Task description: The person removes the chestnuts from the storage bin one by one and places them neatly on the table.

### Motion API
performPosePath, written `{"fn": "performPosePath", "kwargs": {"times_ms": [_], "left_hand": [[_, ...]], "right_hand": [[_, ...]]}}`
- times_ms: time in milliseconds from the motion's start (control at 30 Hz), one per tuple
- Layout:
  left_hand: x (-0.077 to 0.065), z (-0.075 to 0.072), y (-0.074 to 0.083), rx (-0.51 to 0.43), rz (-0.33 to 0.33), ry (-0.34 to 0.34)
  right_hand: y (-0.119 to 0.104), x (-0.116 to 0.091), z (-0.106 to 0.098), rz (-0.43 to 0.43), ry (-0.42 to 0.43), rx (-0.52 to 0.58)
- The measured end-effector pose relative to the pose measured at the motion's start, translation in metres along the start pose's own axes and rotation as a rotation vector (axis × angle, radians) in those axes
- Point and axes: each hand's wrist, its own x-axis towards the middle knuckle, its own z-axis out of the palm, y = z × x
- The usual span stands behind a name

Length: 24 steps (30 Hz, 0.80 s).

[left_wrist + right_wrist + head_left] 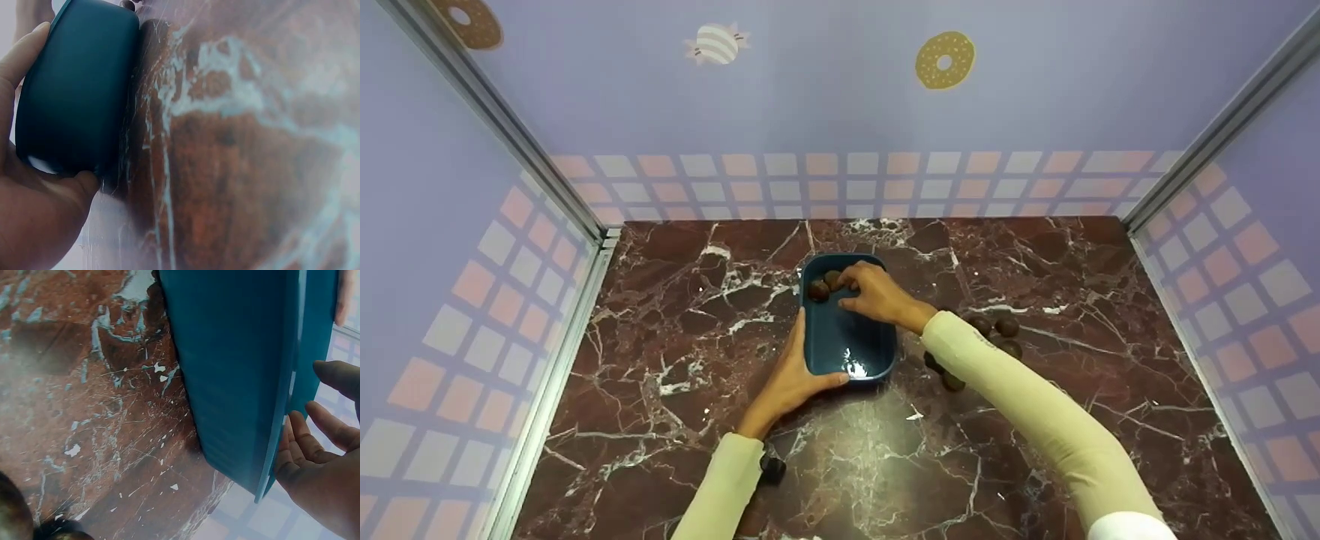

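A dark teal rectangular container (851,330) stands upright on the table, with brown, shiny balls (818,290) in its far left corner. My left hand (791,379) holds the container by its near left corner, fingers along the left side and thumb at the near end. In the left wrist view, the thumb (87,183) rests low against the container wall. Over the far right part of the container my right hand (877,294) reaches in, fingertips right beside the balls. Its thumb and fingers (332,424) stand apart in the right wrist view, nothing visible between them.
Several more brown balls (1006,325) lie on the dark red marbled table (675,420) right of the container, partly hidden under my right forearm. Lilac walls (840,97) with a checked border enclose the table at the back and sides.
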Motion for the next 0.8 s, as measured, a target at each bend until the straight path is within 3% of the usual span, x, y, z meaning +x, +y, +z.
{"fn": "performPosePath", "kwargs": {"times_ms": [367, 633, 800], "left_hand": [[0.001, 0.001, 0.001, 0.020, 0.021, 0.004], [-0.002, 0.000, -0.003, 0.006, 0.015, 0.015], [0.000, 0.001, -0.002, 0.000, 0.025, 0.018]], "right_hand": [[0.003, 0.015, 0.006, -0.004, -0.007, -0.005], [-0.001, 0.029, 0.018, 0.038, -0.041, 0.032], [0.018, 0.043, 0.033, 0.006, -0.007, 0.048]]}}
